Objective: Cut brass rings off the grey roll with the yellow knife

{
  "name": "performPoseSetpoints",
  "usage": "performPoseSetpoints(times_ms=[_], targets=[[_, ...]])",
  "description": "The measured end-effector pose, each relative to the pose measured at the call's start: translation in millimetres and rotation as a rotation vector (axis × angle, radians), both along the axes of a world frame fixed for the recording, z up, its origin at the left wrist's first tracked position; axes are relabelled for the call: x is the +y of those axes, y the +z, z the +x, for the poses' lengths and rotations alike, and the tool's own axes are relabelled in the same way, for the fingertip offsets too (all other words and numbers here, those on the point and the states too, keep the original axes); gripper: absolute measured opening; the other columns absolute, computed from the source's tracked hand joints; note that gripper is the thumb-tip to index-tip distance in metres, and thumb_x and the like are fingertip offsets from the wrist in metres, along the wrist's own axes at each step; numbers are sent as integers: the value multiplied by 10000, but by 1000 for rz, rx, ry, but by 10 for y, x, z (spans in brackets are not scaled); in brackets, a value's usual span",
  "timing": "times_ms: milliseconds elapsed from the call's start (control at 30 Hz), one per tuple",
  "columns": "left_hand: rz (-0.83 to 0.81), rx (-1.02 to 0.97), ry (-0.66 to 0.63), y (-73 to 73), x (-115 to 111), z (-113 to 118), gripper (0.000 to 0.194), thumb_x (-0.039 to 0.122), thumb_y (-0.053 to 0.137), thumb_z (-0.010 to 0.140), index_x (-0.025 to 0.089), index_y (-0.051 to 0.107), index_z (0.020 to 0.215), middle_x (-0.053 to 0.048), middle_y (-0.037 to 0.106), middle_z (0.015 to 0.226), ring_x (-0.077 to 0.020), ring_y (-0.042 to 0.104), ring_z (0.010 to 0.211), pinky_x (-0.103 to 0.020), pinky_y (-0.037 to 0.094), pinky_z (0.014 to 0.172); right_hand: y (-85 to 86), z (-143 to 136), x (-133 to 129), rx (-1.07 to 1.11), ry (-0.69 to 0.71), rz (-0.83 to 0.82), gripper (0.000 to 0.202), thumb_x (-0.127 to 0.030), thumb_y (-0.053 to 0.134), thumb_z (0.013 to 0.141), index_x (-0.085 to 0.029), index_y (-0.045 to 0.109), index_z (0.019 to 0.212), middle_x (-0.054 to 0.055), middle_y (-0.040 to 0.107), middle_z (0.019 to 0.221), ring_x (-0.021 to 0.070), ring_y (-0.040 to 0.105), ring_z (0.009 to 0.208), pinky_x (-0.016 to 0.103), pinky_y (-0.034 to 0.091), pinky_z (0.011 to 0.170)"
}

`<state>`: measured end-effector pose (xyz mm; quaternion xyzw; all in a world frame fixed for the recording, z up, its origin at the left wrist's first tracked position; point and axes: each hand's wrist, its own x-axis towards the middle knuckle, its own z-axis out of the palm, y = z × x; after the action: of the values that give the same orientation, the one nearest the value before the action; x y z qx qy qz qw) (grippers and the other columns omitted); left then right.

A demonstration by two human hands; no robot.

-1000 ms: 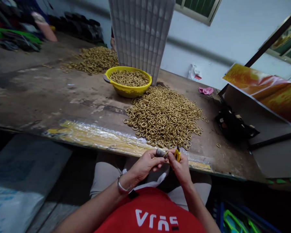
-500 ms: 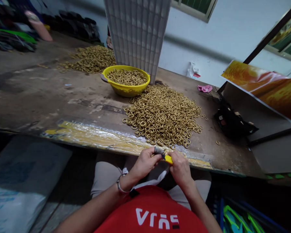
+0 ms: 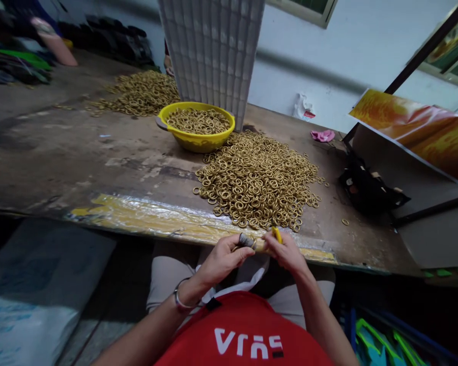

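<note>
My left hand is closed on brass-coloured rings at the table's front edge; a grey wrap covers one of its fingers. Just to the right, my right hand is closed round a yellow-handled tool, which points up from the fist. A small gap separates the two hands. Beyond them lies a large pile of rings on the table. Behind the pile on the left, a yellow bowl holds more rings.
A tall grey ribbed panel stands behind the bowl. Another ring pile lies at the back left, near a person's hand. On the right are a black bag, a pink cloth and a loose ring.
My hands have moved apart slightly. The yellow tool has left my left hand's fingertips and turned upright in my right hand.
</note>
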<state>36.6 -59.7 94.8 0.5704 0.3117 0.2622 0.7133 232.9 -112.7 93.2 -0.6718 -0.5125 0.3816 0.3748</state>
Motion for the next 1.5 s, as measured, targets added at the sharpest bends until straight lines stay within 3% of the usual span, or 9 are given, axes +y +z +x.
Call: performPoseSetpoints(times_ms=[67, 133, 267, 467, 667, 900, 1067, 1200, 1500], targets=[[1, -35, 17, -42, 3, -4, 223, 366, 649, 771, 150, 595, 752, 53, 447, 556, -71, 338, 470, -193, 275, 444, -11, -181, -17, 376, 94, -54, 375, -524, 528, 875, -184, 574, 722, -66, 440, 468, 74, 355, 391, 189, 282, 400], [28, -45, 37, -81, 2, -15, 224, 361, 664, 769, 150, 598, 728, 46, 467, 570, -73, 350, 487, -195, 297, 465, -30, -335, -28, 588, 73, -68, 360, -539, 603, 821, -184, 566, 769, -88, 414, 450, 56, 303, 362, 179, 250, 374], [65, 5, 83, -122, -14, -56, 156, 276, 705, 725, 148, 617, 715, 5, 571, 656, -99, 444, 566, -204, 363, 526, -22, -430, -34, 692, -79, -10, 336, -458, 724, 721, -183, 578, 846, -100, 424, 455, 55, 317, 377, 177, 256, 385], [-8, -28, 168, -121, 12, -69, 257, 343, 709, 751, 153, 623, 903, -20, 636, 752, -130, 557, 665, -212, 420, 582, 120, -395, -77, 261, -99, 214, 170, -352, 694, 767, -189, 667, 805, -16, 587, 666, 116, 503, 592, 233, 407, 566], [-146, -57, 22, -92, 26, -82, 379, 496, 704, 752, 143, 588, 827, 27, 556, 586, -54, 390, 431, -164, 243, 398, 169, -427, -102, 75, 39, 347, 116, -295, 639, 844, -198, 651, 782, 5, 590, 754, 148, 541, 731, 270, 428, 700], [-318, -135, -9, -63, -9, -76, 404, 480, 764, 690, 127, 595, 788, 32, 525, 608, -39, 339, 444, -156, 204, 389, 193, -418, -177, -169, 120, 383, 106, -218, 546, 900, -190, 631, 843, 29, 587, 815, 160, 552, 775, 265, 419, 707], [-230, -98, 113, -109, -50, -51, 370, 448, 764, 681, 132, 584, 753, 61, 452, 559, -48, 321, 450, -169, 243, 412, 129, -395, -288, -522, 146, 290, 298, -3, 460, 765, -190, 620, 933, 44, 605, 864, 177, 566, 800, 258, 408, 709], [-79, -47, 125, -112, -60, -46, 254, 368, 710, 741, 134, 619, 781, 55, 454, 567, -67, 343, 484, -178, 267, 435, 78, -415, -307, -703, 142, 186, 397, 45, 433, 671, -190, 614, 936, 38, 615, 857, 175, 575, 783, 251, 401, 694], [151, 32, 90, -43, 3, -67, 134, 256, 663, 760, 152, 622, 686, 25, 530, 616, -103, 428, 574, -204, 355, 530, -29, -349, -184, -960, 74, 4, 299, 16, 461, 771, -182, 612, 938, 60, 651, 866, 176, 581, 728, 264, 352, 629]])
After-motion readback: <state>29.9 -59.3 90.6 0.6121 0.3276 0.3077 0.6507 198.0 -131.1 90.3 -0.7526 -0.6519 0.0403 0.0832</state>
